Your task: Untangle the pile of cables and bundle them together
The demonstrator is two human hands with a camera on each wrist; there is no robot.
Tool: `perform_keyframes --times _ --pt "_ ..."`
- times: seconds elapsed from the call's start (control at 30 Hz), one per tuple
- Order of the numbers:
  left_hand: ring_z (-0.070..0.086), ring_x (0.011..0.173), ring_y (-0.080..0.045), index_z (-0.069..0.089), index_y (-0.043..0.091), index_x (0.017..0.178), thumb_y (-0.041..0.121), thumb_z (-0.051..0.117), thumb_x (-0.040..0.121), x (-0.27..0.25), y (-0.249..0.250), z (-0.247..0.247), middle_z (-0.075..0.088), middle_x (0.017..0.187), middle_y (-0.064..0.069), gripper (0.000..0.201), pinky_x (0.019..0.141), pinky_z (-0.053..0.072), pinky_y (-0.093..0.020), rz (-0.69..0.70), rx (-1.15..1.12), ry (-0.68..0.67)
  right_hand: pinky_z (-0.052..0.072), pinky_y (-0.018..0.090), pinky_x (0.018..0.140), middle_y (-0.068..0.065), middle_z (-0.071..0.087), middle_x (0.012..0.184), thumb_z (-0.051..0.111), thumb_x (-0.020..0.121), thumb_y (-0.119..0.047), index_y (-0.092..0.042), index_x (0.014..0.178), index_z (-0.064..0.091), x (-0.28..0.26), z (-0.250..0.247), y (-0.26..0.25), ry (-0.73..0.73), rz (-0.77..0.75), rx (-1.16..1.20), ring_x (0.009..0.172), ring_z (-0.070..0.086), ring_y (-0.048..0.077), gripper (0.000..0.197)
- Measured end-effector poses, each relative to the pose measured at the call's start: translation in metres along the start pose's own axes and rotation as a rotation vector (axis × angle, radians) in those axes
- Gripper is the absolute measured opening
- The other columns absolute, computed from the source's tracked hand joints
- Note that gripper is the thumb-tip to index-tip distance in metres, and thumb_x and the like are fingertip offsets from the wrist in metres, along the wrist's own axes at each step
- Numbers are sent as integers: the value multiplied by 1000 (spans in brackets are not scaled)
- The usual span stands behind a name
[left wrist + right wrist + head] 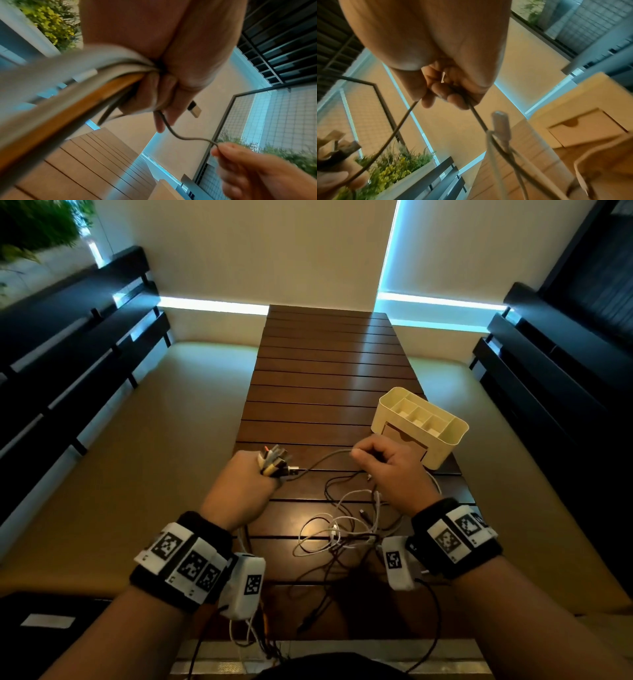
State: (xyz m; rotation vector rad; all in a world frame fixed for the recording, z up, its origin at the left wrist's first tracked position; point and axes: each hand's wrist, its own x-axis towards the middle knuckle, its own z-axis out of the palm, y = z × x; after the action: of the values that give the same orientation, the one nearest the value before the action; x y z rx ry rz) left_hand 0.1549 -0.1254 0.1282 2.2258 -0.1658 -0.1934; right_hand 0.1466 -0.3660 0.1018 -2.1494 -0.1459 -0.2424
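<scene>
We find the left hand (245,484) closed in a fist round a bunch of cable ends (274,462), whose plugs stick out above the knuckles; the left wrist view shows several white, grey and orange leads (109,73) gripped in that fist, with one metal plug (194,108) projecting past the fingers. The right hand (387,470) has its grip pinched on a thin grey cable (320,462), which runs slack from the left fist across to the right thumb and forefinger. In the right wrist view the same cable (399,127) enters the curled fingers (443,92) and leaves again downward. The remaining cables (346,529), white and dark, lie in a loose tangle on the slatted wooden counter (315,378), between the two wrists. A cream compartment organiser (419,424) stands on the counter just beyond the right hand. Some leads hang over the near counter edge.
</scene>
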Motion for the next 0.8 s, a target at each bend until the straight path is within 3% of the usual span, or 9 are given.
perform_keyframes --times 0.03,0.1,0.23,0.3,0.4,0.47,0.57,0.7,0.8 --pt "36 49 -12 48 22 57 8 66 89 -1 2 3 44 54 4 40 50 27 -28 5 22 6 43 12 70 -11 61 85 61 96 -22 -25 90 65 3 0 -4 -30 -46 -66 78 56 0 8" --pt "41 53 -12 50 23 61 10 65 90 0 6 7 49 59 3 34 51 29 -27 25 39 14 41 11 71 -11 59 87 61 96 -24 -23 92 65 8 3 -7 -119 -101 -216 81 55 1 6" --pt "40 54 -13 57 18 71 15 65 90 1 10 7 50 61 4 21 53 30 -28 41 -4 74 51 29 79 -4 58 94 60 96 -28 -15 97 69 9 13 -2 -252 -100 -444 86 55 11 16" --pt "39 52 -9 60 18 75 14 66 89 0 10 6 50 61 5 16 53 31 -28 64 -56 93 53 34 81 -5 58 94 60 95 -28 -16 98 70 6 15 0 -260 -104 -438 87 56 11 15" --pt "41 50 -7 56 16 70 11 66 89 -3 14 11 51 60 4 21 50 33 -22 175 -74 38 49 23 77 -9 58 90 63 94 -23 -17 97 70 3 16 -10 -249 -186 -305 83 55 6 10" --pt "44 53 -11 60 10 76 12 66 90 -2 16 16 58 66 -5 15 52 37 -26 226 -77 -27 43 14 71 -14 56 85 66 92 -17 -17 97 71 3 14 -21 -201 -248 -201 79 55 7 7" --pt "41 53 -7 60 11 74 15 66 91 -3 18 21 57 64 -3 19 51 35 -21 276 -79 -81 43 11 69 -14 57 85 66 91 -12 -15 98 71 3 10 -33 -145 -276 -108 78 55 7 8" --pt "40 50 -5 61 9 73 11 66 90 -2 14 16 53 59 3 18 51 34 -24 257 -125 18 44 12 62 -10 62 76 58 98 -24 -20 96 68 -5 7 -24 -219 -103 -27 66 56 1 10" --pt "37 45 -3 61 13 70 9 67 90 -1 7 4 48 48 10 21 51 33 -26 176 -274 138 40 19 62 -20 56 62 51 100 -35 -23 94 69 -15 9 0 -208 122 46 58 48 -2 22"
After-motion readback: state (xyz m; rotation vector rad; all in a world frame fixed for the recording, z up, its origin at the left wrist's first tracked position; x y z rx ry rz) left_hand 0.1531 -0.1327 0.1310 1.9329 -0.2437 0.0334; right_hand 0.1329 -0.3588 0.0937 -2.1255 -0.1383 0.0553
